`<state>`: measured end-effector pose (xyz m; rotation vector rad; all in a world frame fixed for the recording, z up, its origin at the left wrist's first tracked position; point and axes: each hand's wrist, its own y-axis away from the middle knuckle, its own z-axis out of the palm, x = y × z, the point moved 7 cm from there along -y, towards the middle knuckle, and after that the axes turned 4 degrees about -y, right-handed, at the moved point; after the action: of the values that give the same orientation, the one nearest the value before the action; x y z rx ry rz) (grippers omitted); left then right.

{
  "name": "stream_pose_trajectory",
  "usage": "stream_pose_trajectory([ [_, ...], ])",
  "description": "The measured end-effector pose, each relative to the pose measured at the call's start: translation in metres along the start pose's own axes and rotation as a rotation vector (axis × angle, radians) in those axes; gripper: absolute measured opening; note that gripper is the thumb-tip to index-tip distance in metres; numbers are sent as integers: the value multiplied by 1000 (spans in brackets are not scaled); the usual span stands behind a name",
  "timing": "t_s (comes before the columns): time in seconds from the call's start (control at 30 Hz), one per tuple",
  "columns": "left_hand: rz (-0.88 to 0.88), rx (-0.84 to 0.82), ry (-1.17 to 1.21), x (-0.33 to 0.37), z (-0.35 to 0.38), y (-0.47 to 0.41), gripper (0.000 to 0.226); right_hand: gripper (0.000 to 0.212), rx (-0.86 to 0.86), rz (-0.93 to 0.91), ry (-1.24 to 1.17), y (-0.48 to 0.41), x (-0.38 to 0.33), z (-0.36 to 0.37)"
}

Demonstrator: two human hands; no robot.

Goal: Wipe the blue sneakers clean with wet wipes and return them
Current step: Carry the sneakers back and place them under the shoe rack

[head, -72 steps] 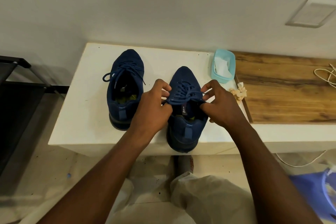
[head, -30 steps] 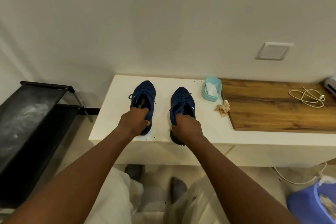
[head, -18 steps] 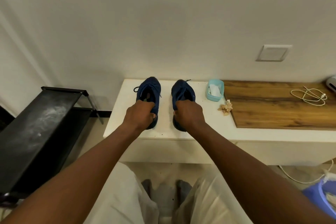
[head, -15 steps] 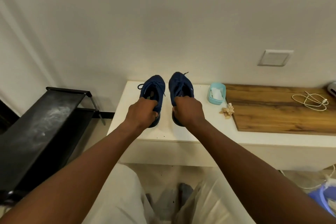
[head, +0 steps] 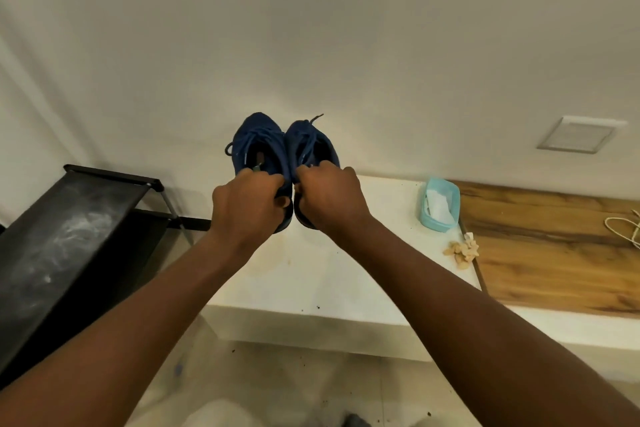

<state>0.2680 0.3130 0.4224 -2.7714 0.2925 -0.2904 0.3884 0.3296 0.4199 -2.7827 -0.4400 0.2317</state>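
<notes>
Blue knit lace-up sneakers (head: 258,146), two of them, are being held side by side over the left end of the white counter (head: 311,274), toes tipping up toward the wall. The left hand (head: 247,204) is gripping the heel of the left sneaker (head: 273,149) and the right hand (head: 329,198) is gripping the heel of the right sneaker (head: 311,146), both arms reaching forward. One pale blue plastic tub of white wipes (head: 439,204) is sitting further right; any lettering is too blurred to read.
</notes>
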Motion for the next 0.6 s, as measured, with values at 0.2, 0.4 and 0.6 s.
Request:
stream_pose_trajectory([
  [0.2, -93, -101, 45, -46, 29, -34, 10, 8, -47, -79, -18, -46, -10, 44],
  [0.4, -150, -202, 43, -65, -32, -48, 9, 4, -96, -147, -47, -76, -44, 2],
  [0.6, -234, -262, 24, -94, -129, -63, 8, 14, -186, -216, -42, -114, -101, -78],
])
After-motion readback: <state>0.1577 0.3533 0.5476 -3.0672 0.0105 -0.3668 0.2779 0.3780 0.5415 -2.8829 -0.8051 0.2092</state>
